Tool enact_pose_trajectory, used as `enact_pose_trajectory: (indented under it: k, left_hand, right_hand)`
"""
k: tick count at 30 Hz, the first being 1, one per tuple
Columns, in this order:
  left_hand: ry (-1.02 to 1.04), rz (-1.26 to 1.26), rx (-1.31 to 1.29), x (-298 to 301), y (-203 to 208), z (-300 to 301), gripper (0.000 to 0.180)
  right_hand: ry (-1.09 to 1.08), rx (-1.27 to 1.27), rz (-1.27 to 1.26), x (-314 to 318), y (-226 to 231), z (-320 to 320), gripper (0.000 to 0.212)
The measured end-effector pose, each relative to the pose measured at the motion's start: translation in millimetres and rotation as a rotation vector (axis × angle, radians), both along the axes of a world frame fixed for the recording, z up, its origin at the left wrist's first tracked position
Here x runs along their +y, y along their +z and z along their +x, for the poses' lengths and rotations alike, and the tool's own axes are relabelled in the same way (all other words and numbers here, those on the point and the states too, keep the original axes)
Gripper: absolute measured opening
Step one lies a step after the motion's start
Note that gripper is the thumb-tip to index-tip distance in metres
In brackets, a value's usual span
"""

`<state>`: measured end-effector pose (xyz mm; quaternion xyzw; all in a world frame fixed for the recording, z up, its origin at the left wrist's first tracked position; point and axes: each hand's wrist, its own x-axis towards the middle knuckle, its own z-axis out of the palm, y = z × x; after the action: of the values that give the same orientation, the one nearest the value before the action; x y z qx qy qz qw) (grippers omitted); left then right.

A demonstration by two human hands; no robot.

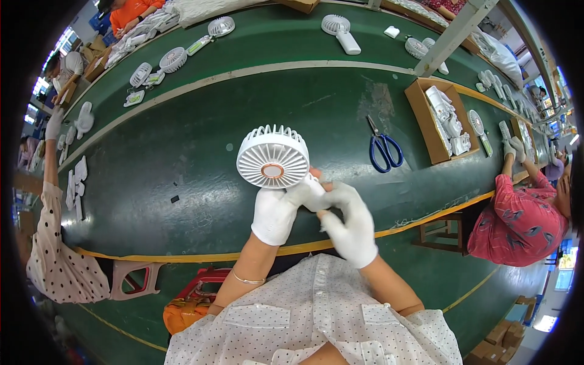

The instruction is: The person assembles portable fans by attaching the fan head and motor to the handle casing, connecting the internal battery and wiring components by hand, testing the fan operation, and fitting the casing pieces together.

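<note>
A white handheld fan (267, 159) is tilted above the green worktable (201, 121), its round slatted head toward the left and its handle slanting down to the right. My left hand (277, 213), in a white glove with bare fingertips, is closed round the handle just below the fan head. At the handle's lower end my right hand (351, 224), gloved the same way, has its thumb and fingers bent against it. What its fingertips do there is partly hidden. Blue-handled scissors (384, 151) lie on the table to the right, apart from both hands.
A cardboard box (427, 125) of white parts stands at the right. Several fans lie on the belt (274, 36) beyond the pale rail, including one fan (339, 33). White pieces (76, 182) and a small black piece (175, 199) lie leftward. Co-workers sit on both sides.
</note>
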<state>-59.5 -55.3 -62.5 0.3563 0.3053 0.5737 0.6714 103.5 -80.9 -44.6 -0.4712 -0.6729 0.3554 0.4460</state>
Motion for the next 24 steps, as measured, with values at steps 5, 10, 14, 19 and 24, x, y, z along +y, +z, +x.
enact_pose_trajectory:
  k: [5,10,14,19,24]
  left_hand:
    - [-0.091,0.055,0.214,-5,6,-2,0.065]
    - [-0.154,-0.035,0.049,-4,12,4,0.054]
    - [-0.164,-0.08,0.075,-5,17,3,0.045]
    - [-0.145,-0.065,0.131,-12,17,-1,0.041]
    - [-0.182,-0.03,0.068,-10,19,4,0.048]
  right_hand:
    - [0.122,0.083,-0.605,4,16,13,0.029]
    - [0.108,0.055,-0.674,3,14,12,0.028]
    - [0.124,0.207,-0.705,0,10,10,0.027]
    - [0.159,0.198,-0.675,-2,11,7,0.027]
    - [0.248,0.334,-0.797,4,10,17,0.027]
